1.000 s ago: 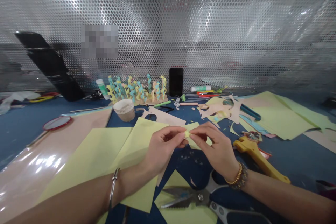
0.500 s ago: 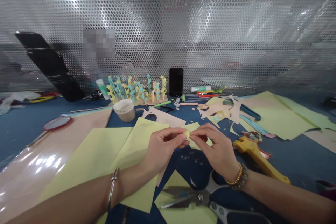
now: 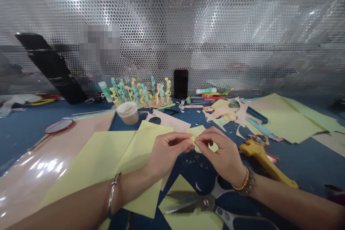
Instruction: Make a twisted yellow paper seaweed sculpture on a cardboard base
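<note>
Between my fingertips is a small piece of yellow paper (image 3: 192,139), mostly covered by the fingers. My left hand (image 3: 168,151) pinches it from the left. From the right, my right hand (image 3: 222,152) pinches its other side, thumb against forefinger. Beneath the hands lies a yellow paper square (image 3: 198,131). Nearer to me, grey-handled scissors (image 3: 206,203) rest with their blades over another yellow paper piece (image 3: 183,185). Larger yellow sheets (image 3: 137,151) spread under my left forearm.
Behind stand several twisted paper strips (image 3: 142,91) in blue and yellow, beside a paper cup (image 3: 128,113). A black phone (image 3: 180,83) leans upright at the back. On the right are a yellow tool (image 3: 265,163), paper scraps (image 3: 229,111) and stacked sheets (image 3: 280,115).
The fingers have shifted slightly around the small yellow paper, the right fingertips closing in so less of it shows. Everything on the table stays where it was.
</note>
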### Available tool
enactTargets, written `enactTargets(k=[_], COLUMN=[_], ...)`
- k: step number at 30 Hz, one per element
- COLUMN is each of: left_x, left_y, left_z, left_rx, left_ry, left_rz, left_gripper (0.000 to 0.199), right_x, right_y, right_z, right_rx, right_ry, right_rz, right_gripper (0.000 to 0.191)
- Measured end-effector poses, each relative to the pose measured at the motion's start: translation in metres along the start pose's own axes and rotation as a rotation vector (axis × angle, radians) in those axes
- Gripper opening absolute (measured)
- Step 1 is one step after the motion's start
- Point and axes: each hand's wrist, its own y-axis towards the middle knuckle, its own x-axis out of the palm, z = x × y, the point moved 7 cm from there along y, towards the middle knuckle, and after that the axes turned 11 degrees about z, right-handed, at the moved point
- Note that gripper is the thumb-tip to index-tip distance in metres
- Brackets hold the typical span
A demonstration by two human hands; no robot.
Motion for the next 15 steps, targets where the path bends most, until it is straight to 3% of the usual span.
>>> enactTargets(k=[15], left_x=[0.0032], left_y=[0.0007], left_z=[-0.0023], left_rx=[0.091], left_ry=[-0.093], left_rz=[-0.1], left_gripper=[0.03], right_x=[-0.0035], right_y=[0.0003], right_z=[0.004], right_rx=[-0.02], right_ry=[0.023], right_rz=[0.079], right_gripper=[0.009])
